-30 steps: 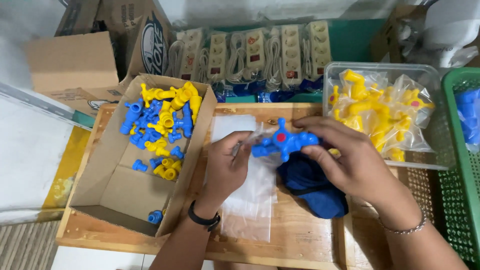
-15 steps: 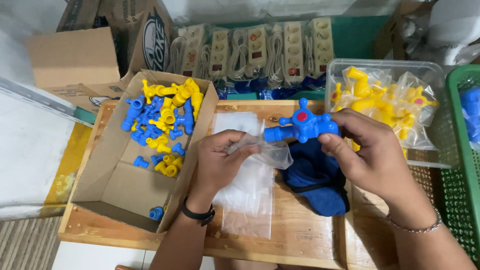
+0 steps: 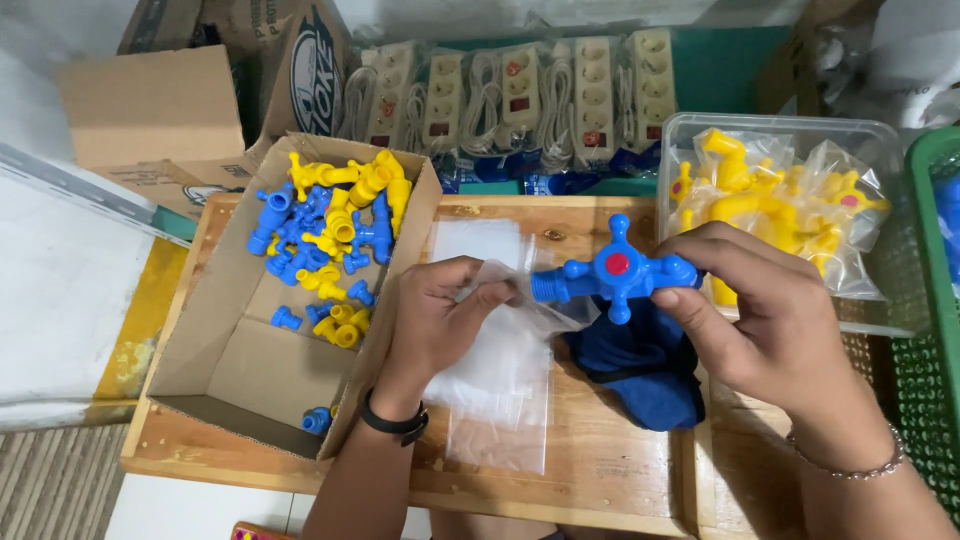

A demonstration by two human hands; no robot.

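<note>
My right hand (image 3: pixel 765 310) grips a blue plastic tap (image 3: pixel 610 275) with a cross handle and a red cap, its threaded end pointing left. My left hand (image 3: pixel 445 315) pinches the mouth of a small clear plastic bag (image 3: pixel 520 300) just left of that threaded end. More clear bags (image 3: pixel 495 385) lie flat under it on the wooden tray (image 3: pixel 590 470). A dark blue cloth (image 3: pixel 640 375) lies under the tap.
An open cardboard box (image 3: pixel 225 365) at left holds several loose blue and yellow taps (image 3: pixel 330 235). A clear tub (image 3: pixel 800 200) at right holds bagged yellow taps. Packaged power strips (image 3: pixel 520 100) line the back. A green basket (image 3: pixel 925 330) stands far right.
The tap has been lifted and turned level, moving right. My left hand has picked up a bag's mouth and brought it to the tap's threaded end.
</note>
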